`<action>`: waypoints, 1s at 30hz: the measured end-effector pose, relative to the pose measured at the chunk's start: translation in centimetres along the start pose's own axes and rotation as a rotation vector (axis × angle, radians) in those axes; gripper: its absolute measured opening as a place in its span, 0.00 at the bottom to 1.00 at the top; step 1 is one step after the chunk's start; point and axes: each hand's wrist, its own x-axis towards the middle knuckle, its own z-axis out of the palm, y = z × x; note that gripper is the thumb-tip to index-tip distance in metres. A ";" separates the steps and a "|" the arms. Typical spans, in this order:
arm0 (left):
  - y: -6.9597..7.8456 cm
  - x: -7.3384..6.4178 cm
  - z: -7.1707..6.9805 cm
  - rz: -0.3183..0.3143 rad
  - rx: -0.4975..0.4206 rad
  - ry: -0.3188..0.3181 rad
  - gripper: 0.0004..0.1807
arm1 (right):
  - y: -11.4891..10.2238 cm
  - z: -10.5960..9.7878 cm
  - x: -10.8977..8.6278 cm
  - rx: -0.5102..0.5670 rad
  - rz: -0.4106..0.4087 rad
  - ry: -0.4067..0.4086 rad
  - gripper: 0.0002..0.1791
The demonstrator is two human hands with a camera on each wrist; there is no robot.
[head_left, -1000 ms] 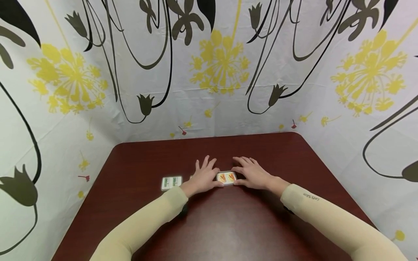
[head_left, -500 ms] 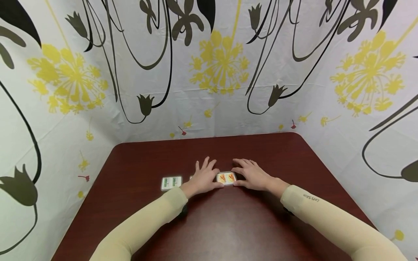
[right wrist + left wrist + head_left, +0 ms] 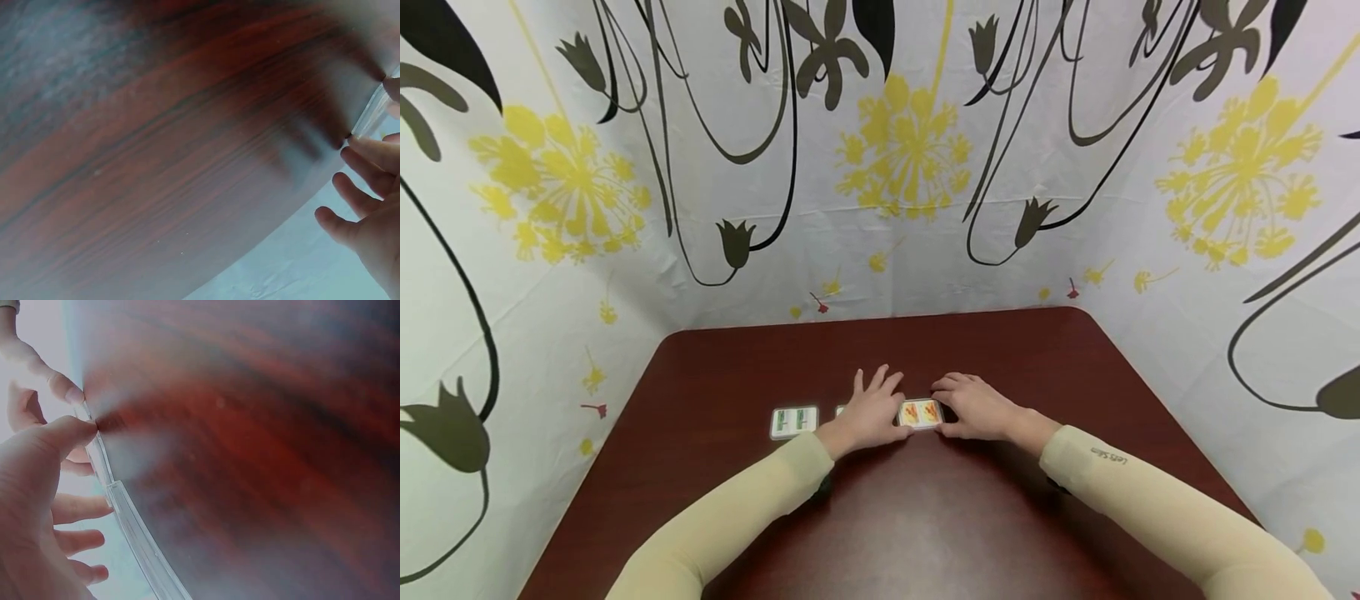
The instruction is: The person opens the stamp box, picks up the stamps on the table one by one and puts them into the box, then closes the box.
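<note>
A small flat clear-edged case with two orange pictures lies on the table in the head view. My left hand grips its left end between thumb and index finger, the other fingers spread. At its right end, my right hand holds the corners with thumb and index finger. In the left wrist view, the left thumb touches the case's near edge. A second similar case is mostly hidden under my left hand; its clear edge adjoins the held one. Farther left lies a case with green pictures.
A dark reddish-brown table with rounded far corners spreads under both hands. A white cloth with yellow and grey flower prints hangs behind it and along both sides.
The right hand's fingers have drawn in slightly at the case's right end. The left hand has shifted a little. The head view has tilted slightly; the cases keep their arrangement.
</note>
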 end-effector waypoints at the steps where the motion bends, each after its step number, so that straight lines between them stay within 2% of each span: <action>1: 0.0 -0.1 0.0 -0.003 -0.006 -0.002 0.35 | 0.0 0.0 0.0 0.004 0.000 -0.004 0.32; 14: 0.5 -0.9 -0.7 -0.088 -0.142 0.027 0.33 | 0.2 0.1 0.0 0.151 0.118 -0.061 0.33; 21: 0.5 -0.6 -0.8 -0.133 -0.187 0.054 0.33 | -0.1 -0.6 0.6 0.169 0.154 -0.075 0.33; 30: 0.3 -0.3 -0.7 -0.151 -0.226 0.022 0.33 | -0.7 -0.7 0.6 0.173 0.203 -0.109 0.34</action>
